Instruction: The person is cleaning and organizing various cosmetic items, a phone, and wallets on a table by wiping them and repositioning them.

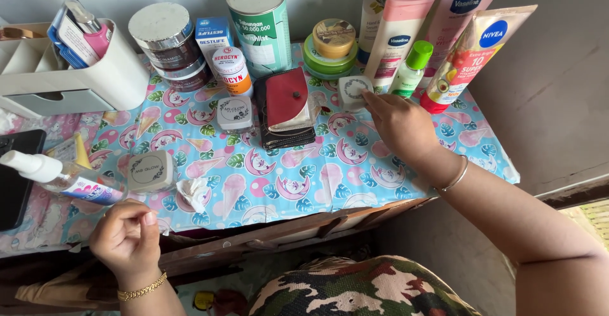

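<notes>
Pale blue tablecloth (266,183) patterned with pink ice-cream cones and green leaves, dark red wallet (287,103) at its middle, green money tin (260,24) behind the wallet, white organiser (70,75) far left of it, pink lotion bottle (401,34) to its right, green-capped small bottle (411,70) beside that.

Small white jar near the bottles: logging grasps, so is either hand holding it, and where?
Right hand touches the small white jar at its right side; lifting cannot be told.

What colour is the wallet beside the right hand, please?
The wallet is red over black, clearest in the head view.
</notes>
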